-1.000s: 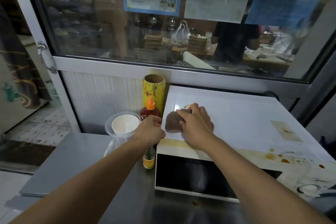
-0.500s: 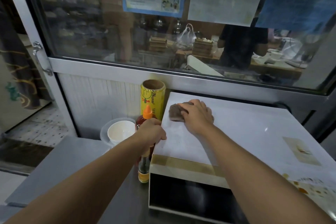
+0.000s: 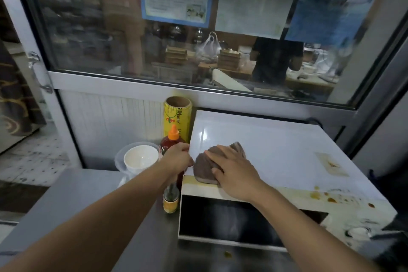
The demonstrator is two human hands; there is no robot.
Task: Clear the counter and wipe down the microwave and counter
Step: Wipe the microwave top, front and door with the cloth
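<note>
A white microwave [image 3: 276, 150] stands on the steel counter [image 3: 77, 201]. My right hand [image 3: 234, 172] lies flat with straight fingers on a brown cloth [image 3: 204, 165], pressing it onto the microwave's top near the front left corner. My left hand [image 3: 176, 158] grips the left edge of the microwave top, fingers curled over it. Brown sauce stains [image 3: 326, 199] mark the top's front right part. A small brown spot [image 3: 227, 254] sits on the counter below the microwave door.
Left of the microwave stand a red sauce bottle [image 3: 173, 139] with an orange cap, a small bottle [image 3: 170, 200] with a yellow label, a yellow wrap roll [image 3: 176, 115], and a white bowl [image 3: 141, 158] inside a clear container. A glass window runs behind.
My right hand has slid the cloth from the back left of the microwave top toward its front edge. My left hand has stayed on the left edge.
</note>
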